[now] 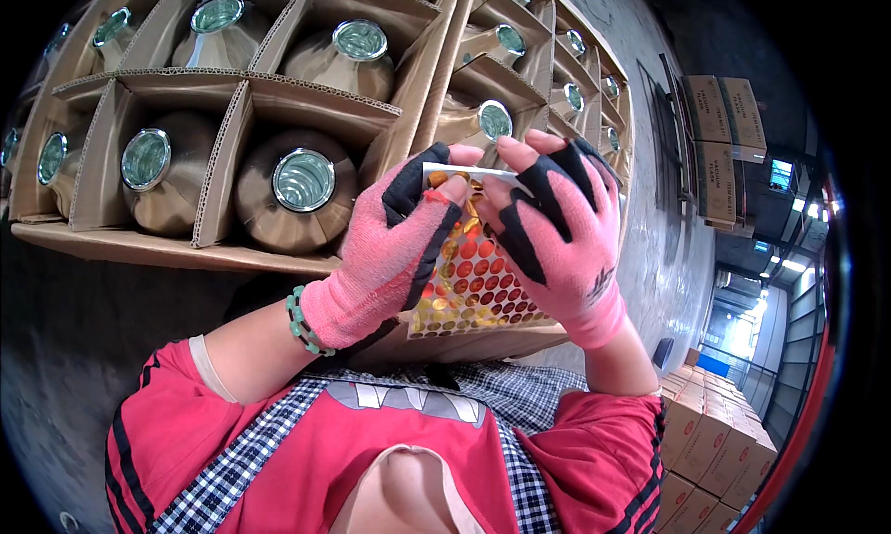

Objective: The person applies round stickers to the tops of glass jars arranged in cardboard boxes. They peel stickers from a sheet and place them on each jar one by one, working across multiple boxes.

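Note:
My left hand (385, 232), in a pink and black glove with bare fingertips, pinches the upper left of a sheet of round stickers (478, 288). The stickers shine gold and red in close rows. A small red bit shows by the left thumb. My right hand (571, 228), gloved alike, has bent fingers at the sheet's top right edge, where a white strip curls over. Beyond the hands, a silvery glass flask liner (304, 181) with a round greenish mouth stands in a cell of an open carton (139, 242). The sheet's lower part hangs before my chest.
A second divided carton (548, 33) of similar liners adjoins the first on the right. Cardboard dividers (223, 158) separate the liners. Stacked closed boxes stand at the lower right (715, 432) and far right (724, 144). Grey concrete floor (650, 191) runs between.

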`<state>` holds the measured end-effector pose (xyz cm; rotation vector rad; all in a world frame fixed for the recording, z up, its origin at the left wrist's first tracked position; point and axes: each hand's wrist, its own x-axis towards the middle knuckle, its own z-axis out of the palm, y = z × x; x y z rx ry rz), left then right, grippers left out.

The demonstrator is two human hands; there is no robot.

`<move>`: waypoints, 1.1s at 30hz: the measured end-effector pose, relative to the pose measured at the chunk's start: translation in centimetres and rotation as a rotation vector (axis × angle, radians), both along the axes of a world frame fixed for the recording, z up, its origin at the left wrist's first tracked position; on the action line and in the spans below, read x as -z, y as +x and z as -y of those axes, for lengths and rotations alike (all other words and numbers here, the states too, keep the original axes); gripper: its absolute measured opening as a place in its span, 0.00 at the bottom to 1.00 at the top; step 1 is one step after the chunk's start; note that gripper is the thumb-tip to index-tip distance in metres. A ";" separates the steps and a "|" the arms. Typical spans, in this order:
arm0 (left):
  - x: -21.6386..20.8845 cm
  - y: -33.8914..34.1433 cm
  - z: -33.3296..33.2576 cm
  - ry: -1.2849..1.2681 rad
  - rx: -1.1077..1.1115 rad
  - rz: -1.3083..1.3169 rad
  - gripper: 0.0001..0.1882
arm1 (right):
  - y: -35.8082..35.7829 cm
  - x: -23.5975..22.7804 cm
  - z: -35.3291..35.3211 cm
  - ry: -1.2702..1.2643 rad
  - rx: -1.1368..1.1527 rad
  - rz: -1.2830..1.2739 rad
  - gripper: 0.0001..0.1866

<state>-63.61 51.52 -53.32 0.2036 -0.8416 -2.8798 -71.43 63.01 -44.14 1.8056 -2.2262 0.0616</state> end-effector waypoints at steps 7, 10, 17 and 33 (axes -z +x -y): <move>0.1 -0.1 -0.2 -0.011 -0.057 0.030 0.14 | -0.7 -0.1 1.6 -0.066 0.088 0.235 0.11; 0.1 -0.4 0.2 -0.033 -0.067 0.130 0.13 | -3.5 -1.1 1.9 -0.167 0.112 0.595 0.09; -0.1 -0.5 -0.4 -0.156 0.254 0.057 0.12 | -21.6 4.6 4.3 -0.064 0.448 0.687 0.14; 0.4 -1.0 -0.1 -0.172 0.267 0.066 0.13 | -22.3 6.6 8.8 0.487 0.545 -0.261 0.18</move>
